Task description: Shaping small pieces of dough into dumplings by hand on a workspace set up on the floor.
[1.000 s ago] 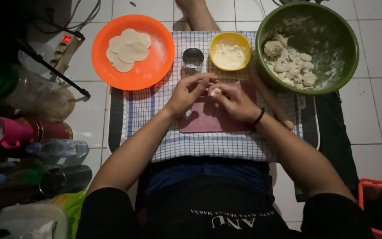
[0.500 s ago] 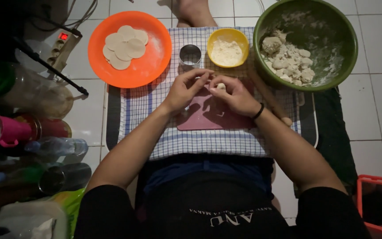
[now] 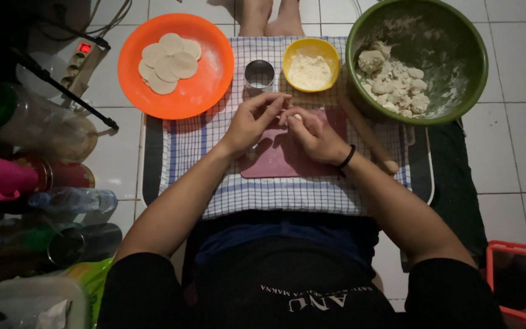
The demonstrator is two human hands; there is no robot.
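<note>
Dough point(image 3: 298, 116), a small pale lump, sits pinched between your two hands just above the far edge of the pink mat point(image 3: 281, 155), near the middle of the checked cloth point(image 3: 214, 176). Your left hand point(image 3: 252, 122) curls in from the left with its fingertips closed on the lump, and your right hand point(image 3: 315, 134), the one with the black wristband, meets it from the other side; neither hand is spread flat.

To work it well, I would keep the lump over the mat so that any crumbs fall there and not on the cloth. Use even pressure from both sides, turning it a little, so it comes out round and smooth without cracks. If it sticks to your fingers, the yellow bowl of flour point(image 3: 310, 64) stands just beyond your hands at the cloth's far edge, beside the metal ring cutter point(image 3: 259, 75). The rolling pin point(image 3: 366, 131) lies along the right of the mat, close to your right wrist, so mind your elbow. More dough pieces wait in the green bowl point(image 3: 458, 91) at the far right corner, and flat discs rest on the orange plate point(image 3: 205, 91) at the far left.
</note>
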